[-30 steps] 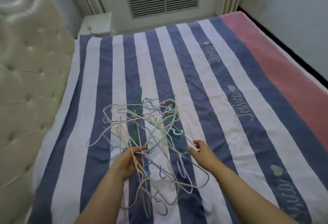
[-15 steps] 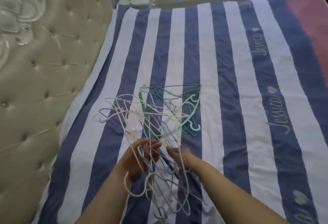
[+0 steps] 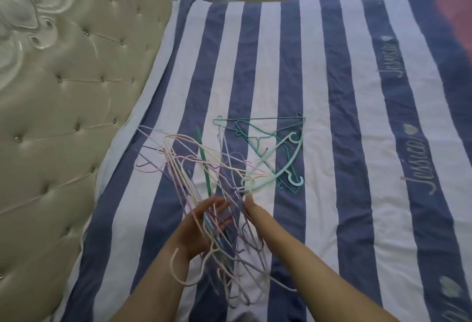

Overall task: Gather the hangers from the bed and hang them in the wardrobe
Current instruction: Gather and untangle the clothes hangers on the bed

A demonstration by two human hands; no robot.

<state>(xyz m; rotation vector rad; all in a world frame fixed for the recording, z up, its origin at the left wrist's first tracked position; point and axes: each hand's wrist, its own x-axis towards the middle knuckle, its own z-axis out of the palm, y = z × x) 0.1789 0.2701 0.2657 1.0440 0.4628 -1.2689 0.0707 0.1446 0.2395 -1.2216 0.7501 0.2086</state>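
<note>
Head view: since earlier frame, left hand (image 3: 198, 227) fingers spread open, tangled hangers (image 3: 204, 181) resting across palm, no longer clasped. Right hand (image 3: 252, 210) fingers buried in bundle, grip cannot tell. Teal hangers (image 3: 278, 148) lie apart on bed (image 3: 332, 92). Headboard (image 3: 63, 117) close left; bare bed right.

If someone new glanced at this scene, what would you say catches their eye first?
Most striking is the tangle of thin pastel hangers in the middle foreground, gathered between the left hand and right hand. Just beyond it, a few teal hangers lie apart on the blue-and-white striped bedspread. A cream tufted headboard fills the left side.
</note>
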